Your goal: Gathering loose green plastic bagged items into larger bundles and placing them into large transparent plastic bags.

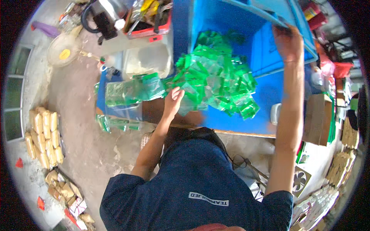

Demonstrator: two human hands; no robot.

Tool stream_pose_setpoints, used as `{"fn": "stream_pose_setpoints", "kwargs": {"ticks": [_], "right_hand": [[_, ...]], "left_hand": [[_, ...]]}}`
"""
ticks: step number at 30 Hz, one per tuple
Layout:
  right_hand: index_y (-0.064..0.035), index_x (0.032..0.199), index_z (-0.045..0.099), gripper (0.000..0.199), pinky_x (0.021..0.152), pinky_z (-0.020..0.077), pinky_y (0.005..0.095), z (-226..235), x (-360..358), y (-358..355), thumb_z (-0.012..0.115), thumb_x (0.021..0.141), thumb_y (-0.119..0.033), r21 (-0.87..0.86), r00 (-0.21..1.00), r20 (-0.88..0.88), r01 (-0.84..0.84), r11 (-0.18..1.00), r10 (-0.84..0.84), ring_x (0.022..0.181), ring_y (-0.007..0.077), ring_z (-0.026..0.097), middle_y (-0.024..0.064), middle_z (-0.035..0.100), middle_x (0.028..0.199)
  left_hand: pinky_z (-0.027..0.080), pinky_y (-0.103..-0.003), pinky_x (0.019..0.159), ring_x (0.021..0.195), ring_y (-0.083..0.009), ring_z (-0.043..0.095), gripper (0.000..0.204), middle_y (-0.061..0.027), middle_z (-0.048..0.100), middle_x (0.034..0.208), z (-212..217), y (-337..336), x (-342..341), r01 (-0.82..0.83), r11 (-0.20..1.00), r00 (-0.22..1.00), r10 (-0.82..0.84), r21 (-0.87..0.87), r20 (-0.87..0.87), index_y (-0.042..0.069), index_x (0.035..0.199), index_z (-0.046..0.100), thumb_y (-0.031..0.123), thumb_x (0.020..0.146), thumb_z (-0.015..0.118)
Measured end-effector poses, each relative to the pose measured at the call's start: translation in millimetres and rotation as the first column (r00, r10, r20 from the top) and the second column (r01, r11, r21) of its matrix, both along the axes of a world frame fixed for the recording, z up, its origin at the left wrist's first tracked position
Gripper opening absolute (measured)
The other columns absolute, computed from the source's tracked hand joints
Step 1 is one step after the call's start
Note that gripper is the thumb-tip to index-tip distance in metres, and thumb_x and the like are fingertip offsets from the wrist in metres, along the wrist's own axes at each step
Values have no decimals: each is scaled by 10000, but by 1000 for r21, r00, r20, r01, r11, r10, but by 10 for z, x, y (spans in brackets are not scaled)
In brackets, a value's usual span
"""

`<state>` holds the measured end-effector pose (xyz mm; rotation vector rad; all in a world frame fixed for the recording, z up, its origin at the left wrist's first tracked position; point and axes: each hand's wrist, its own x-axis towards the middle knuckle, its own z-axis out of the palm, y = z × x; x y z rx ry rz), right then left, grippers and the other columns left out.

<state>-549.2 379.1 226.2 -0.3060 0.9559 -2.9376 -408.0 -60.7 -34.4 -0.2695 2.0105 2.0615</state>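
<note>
A large blue plastic crate [266, 50] lies tipped at the far right of the blue work table [266, 109]. My right hand [288, 44], somewhat blurred, is closed on the crate's upper right rim. From the crate's mouth a heap of flat green-and-clear plastic packets [219, 79] spreads across the table. My left hand [174, 101] is at the heap's left edge, its fingers loosely bent beside a clear packet; it does not visibly grip anything. Left of it lies a row of similar green packets [133, 91], overlapping one another.
Behind the row stand a whitish plastic tub [148, 57] and a red box [150, 25] of tools. A cardboard box [318, 119] sits right of the table. More green packets [113, 124] hang at the front left edge. Stacked tan bundles [44, 136] stand on the left floor.
</note>
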Motion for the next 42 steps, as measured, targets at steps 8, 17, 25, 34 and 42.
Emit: {"fn": "stream_pose_setpoints", "kwargs": {"ticks": [8,17,25,34,42], "right_hand": [[-7,1151,587,286,934,527,399,2,1360,-947,565,868,-43,71,850,124,508,858,-513,1074,251,633,130,650,1157],[-70,1167,595,443,927,529,409,-1157,2855,-991,705,746,11,5,846,429,347,938,-315,1010,237,649,65,660,1076],[-84,1238,599,476,955,498,360,-1753,2874,-981,698,798,67,-140,944,315,150,979,-99,1091,203,614,57,640,1218],[-4,1281,580,437,1023,427,358,-157,3029,-1308,711,875,-96,364,968,-108,249,897,-225,1167,196,551,85,616,1270],[14,1260,573,487,1009,430,345,770,3508,-1509,735,849,-191,562,844,-383,536,630,-376,1139,177,546,105,632,1229]], "left_hand": [[430,-546,1045,1200,-392,540,813,-279,508,1346,1129,609,-1222,-157,392,933,-241,906,266,-30,1370,399,609,891,547],[497,-473,984,1144,-297,580,453,-153,557,1347,1247,1044,-533,220,256,857,-511,941,-61,73,1309,523,283,919,619],[497,-462,971,1139,-294,582,472,-155,559,1345,1313,1206,-313,238,-10,545,-826,971,-142,67,1320,516,307,924,605],[497,-450,958,1134,-290,585,495,-158,561,1342,845,279,-729,18,-131,74,-988,991,-132,60,1333,507,335,929,589],[496,-439,945,1130,-287,587,517,-160,562,1340,727,990,-1198,-160,-122,-371,-912,979,-175,54,1344,500,359,934,575]]}}
